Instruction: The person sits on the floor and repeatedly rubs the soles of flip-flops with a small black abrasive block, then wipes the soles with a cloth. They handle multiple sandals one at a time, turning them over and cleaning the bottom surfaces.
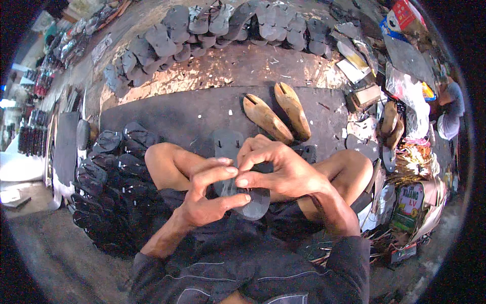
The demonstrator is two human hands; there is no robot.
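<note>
A grey sandal sole (229, 139) with small dark slots near its far end lies in my lap, partly hidden by my hands. Over its middle, my right hand (281, 169) curls thumb and fingertips into a pinch. Whatever is between those fingertips is too small to make out. My left hand (210, 195) comes in from the other side, its index finger and thumb apart, the index tip close to the right fingertips. Pale streaks cross the sole below the left index finger. Just beyond my hands, two wooden shoe lasts (267, 118) (292, 111) lie on a dark board.
Many grey soles (273, 23) stand in an arc at the far side. Finished dark sandals (109, 167) are piled at my left. On the right lie scraps, a cardboard box (365, 96), more lasts (390, 119) and a green-and-white tin (409, 202). Another person (449, 109) sits at far right.
</note>
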